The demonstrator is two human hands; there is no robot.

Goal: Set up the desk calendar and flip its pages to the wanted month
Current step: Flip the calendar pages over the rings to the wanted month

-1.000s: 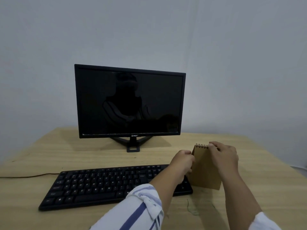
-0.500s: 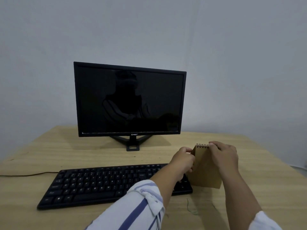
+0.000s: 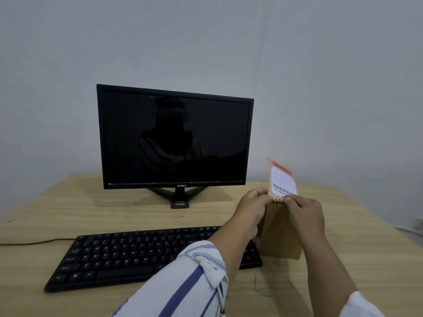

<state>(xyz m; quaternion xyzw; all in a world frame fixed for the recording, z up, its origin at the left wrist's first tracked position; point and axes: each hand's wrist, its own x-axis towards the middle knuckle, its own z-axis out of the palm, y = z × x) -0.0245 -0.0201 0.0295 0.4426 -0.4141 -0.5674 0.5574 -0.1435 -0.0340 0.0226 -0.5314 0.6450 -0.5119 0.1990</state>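
I see my left hand (image 3: 251,210) and right hand (image 3: 303,212) pinching the kraft desk calendar (image 3: 278,234) at its spiral binding (image 3: 278,200), an orange month page (image 3: 282,179) upright above them.

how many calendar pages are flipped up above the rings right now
1. A single pink page stands above the spiral rings, between the left hand and right hand. More pages may be hidden behind the brown calendar cover.

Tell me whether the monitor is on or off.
It looks off. The monitor screen is uniformly black, showing only a faint reflection of the person; no image or glow is visible. Standby cannot be ruled out.
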